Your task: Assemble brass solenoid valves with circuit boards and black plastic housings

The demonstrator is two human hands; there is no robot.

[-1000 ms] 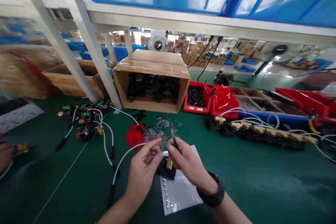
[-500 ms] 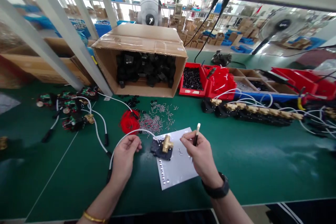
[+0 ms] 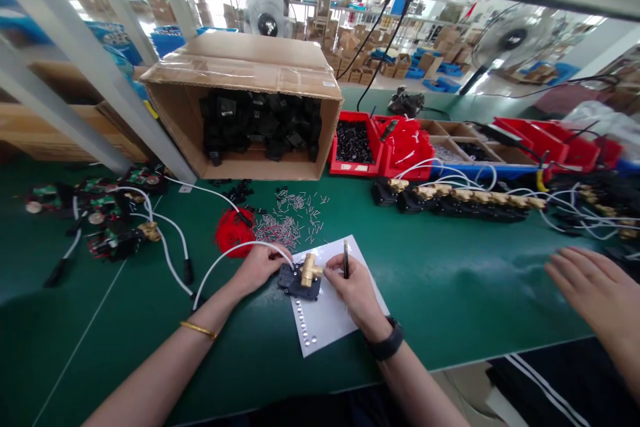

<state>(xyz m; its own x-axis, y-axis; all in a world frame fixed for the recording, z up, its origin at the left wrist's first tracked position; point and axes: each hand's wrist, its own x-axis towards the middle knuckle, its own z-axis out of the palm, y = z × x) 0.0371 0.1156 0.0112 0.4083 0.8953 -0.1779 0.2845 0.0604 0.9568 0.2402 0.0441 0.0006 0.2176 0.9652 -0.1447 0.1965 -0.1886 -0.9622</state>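
On a white sheet [image 3: 330, 317] lies a black plastic housing [image 3: 296, 284] with a brass tee fitting [image 3: 309, 271] on top and a white cable [image 3: 220, 255] curving off to the left. My left hand [image 3: 260, 268] is at the housing's upper left corner, fingers curled against it beside the cable; its fingertips are partly hidden. My right hand [image 3: 353, 288] is closed around a slim dark pen-like tool [image 3: 345, 259], which points upward. Its fingertips are close to the right end of the tee. Small round clear pieces [image 3: 303, 325] line the sheet's left edge.
Behind are loose metal pins [image 3: 280, 230], a red wire bundle [image 3: 233, 232] and a carton [image 3: 260, 171] of black parts. Wired assemblies [image 3: 113, 240] lie left; finished-looking housings [image 3: 465, 207] stand in a row right. Another person's hand [image 3: 595, 287] reaches in at right.
My left hand has moved right to the housing. My right hand has come left, closer to the brass tee. Another person's hand has appeared at right, and the view has shifted slightly.
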